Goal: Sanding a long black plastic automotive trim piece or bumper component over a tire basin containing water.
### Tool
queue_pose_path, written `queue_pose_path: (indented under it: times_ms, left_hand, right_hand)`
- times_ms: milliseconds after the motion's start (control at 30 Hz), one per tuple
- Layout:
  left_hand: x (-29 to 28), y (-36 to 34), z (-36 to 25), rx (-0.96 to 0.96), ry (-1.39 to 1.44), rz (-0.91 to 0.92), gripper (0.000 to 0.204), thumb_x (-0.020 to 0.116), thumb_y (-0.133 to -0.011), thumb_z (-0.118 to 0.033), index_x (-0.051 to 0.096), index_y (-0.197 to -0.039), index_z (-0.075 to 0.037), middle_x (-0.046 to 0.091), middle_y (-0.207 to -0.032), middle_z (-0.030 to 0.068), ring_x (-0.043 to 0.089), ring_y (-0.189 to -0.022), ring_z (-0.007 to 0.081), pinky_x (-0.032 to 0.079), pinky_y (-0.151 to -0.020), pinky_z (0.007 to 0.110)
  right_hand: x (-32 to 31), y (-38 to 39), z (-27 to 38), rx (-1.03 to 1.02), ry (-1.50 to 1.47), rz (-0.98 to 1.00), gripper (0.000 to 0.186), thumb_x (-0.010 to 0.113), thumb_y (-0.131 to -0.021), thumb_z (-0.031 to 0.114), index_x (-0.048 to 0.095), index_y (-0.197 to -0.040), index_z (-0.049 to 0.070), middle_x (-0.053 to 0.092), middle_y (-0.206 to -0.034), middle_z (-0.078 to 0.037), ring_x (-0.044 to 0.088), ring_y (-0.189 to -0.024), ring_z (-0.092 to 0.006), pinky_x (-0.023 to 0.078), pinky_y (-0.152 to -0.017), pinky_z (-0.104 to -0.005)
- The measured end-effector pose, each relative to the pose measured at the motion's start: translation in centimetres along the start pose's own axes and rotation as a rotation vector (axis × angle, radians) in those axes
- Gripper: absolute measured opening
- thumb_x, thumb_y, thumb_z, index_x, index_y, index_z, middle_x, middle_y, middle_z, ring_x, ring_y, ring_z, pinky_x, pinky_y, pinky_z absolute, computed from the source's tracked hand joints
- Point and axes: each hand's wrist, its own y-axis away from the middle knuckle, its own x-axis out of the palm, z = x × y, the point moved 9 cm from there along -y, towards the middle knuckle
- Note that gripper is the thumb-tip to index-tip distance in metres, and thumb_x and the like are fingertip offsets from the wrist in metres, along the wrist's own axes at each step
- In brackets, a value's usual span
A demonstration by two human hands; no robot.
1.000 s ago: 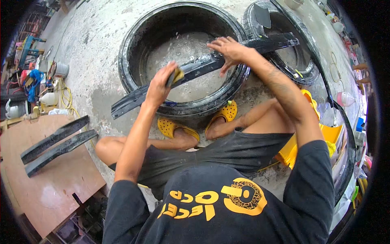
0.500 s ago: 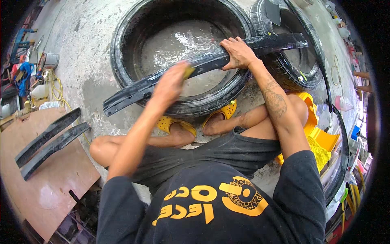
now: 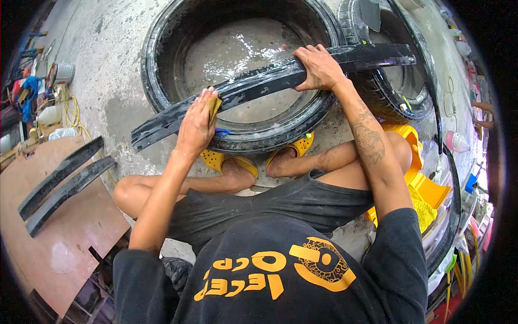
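Observation:
A long, curved black panel (image 3: 261, 82), wet with whitish smears, lies across the big tyre (image 3: 280, 141) in front of me. My left hand (image 3: 195, 123) rests on its left part, with a yellow sanding sheet (image 3: 215, 109) held under the fingers against the panel. My right hand (image 3: 321, 70) grips the panel right of its middle, thumb on the near side and fingers over the top. The panel's right end reaches over a second tyre (image 3: 380, 97). A small blue piece (image 3: 222, 132) shows on the tyre's near rim beside my left hand.
At the left, two black curved strips (image 3: 70, 186) lie on a brown board (image 3: 81, 243). A long black strip (image 3: 431, 81) arcs down the right side. Yellow plastic parts (image 3: 429, 189), a yellow cloth (image 3: 422, 209) and a pink-white bottle (image 3: 457, 141) sit right. Paint can (image 3: 63, 73) stands left.
My left hand has slid left along the panel with the sanding sheet, from near its middle. My right hand keeps its grip, and the panel has barely shifted.

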Motion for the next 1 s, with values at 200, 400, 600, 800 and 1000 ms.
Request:
queue_pose_path:
  times_ms: [200,400,600,800,1000]
  left_hand:
    - [6.3,-8.9,-8.4,0.176,0.146,-0.148,0.032,0.057,-0.090,-0.006,0.062,-0.119,0.005,0.065,-0.124,0.0270,0.060,-0.123,0.0401,0.045,-0.110,0.046]
    - [-3.0,3.2,2.5,-0.062,-0.038,-0.110,0.035,0.057,-0.087,0.006,0.065,-0.120,0.002,0.068,-0.122,0.0235,0.061,-0.123,0.0382,0.045,-0.111,0.047]
    - [1.8,-3.8,-4.3,0.003,-0.012,-0.281,0.029,0.059,-0.083,-0.001,0.064,-0.111,0.004,0.068,-0.115,0.0269,0.063,-0.118,0.0410,0.048,-0.104,0.049]
    - [-5.8,5.3,4.0,-0.112,-0.147,-0.181,0.032,0.059,-0.087,0.001,0.067,-0.118,0.001,0.069,-0.118,0.0238,0.063,-0.119,0.0388,0.049,-0.105,0.046]
    - [-0.9,0.7,-1.9,-0.106,-0.152,-0.282,0.044,0.063,-0.078,0.004,0.062,-0.122,0.007,0.067,-0.119,0.0266,0.061,-0.121,0.0403,0.046,-0.108,0.048]
  right_hand:
    - [0.1,-1.3,0.3,-0.048,-0.015,-0.016,0.087,0.084,-0.064,0.056,0.055,-0.127,0.002,0.062,-0.124,-0.014,0.056,-0.121,-0.0327,0.041,-0.105,-0.0470]
    - [-0.5,0.0,0.0,0.036,-0.008,0.074,0.091,0.086,-0.062,0.051,0.053,-0.132,0.003,0.060,-0.126,-0.013,0.054,-0.123,-0.0307,0.038,-0.109,-0.0461]
    - [-0.2,-1.7,1.3,-0.001,0.001,0.060,0.090,0.084,-0.065,0.052,0.052,-0.132,0.001,0.058,-0.131,-0.014,0.053,-0.125,-0.0320,0.036,-0.112,-0.0456]
    - [-0.8,0.0,0.3,0.008,-0.053,-0.027,0.081,0.084,-0.062,0.042,0.052,-0.126,0.004,0.060,-0.120,-0.017,0.055,-0.119,-0.0351,0.038,-0.109,-0.0482]
    - [-1.1,-0.7,1.2,-0.010,-0.059,-0.052,0.080,0.084,-0.060,0.038,0.052,-0.125,0.004,0.060,-0.118,-0.016,0.055,-0.116,-0.0346,0.039,-0.105,-0.0451]
